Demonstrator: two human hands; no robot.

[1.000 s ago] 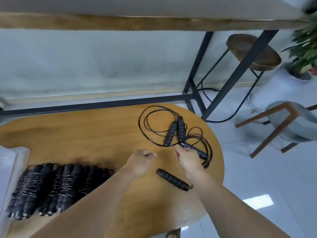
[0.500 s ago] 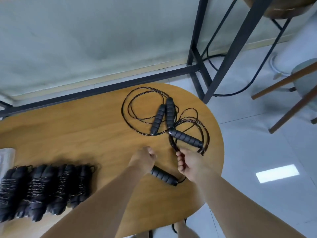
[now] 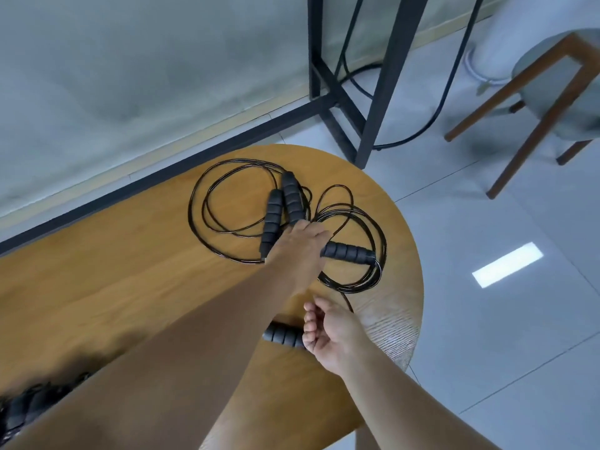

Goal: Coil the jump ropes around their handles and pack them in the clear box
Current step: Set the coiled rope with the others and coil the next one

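Under both hands lies a matt grained wooden tabletop [image 3: 130, 254], ridged black foam handles [image 3: 272, 219] beyond the left hand [image 3: 300, 251], glossy floor tiles [image 3: 487, 319] right.

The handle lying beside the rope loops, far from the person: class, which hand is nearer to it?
Left. The left hand reaches over and covers one end of that handle; the right hand is back near the person, holding the other handle.

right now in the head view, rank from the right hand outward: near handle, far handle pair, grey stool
1. near handle, gripped in the right hand
2. far handle pair, farther back on the table
3. grey stool, upper right, on the floor
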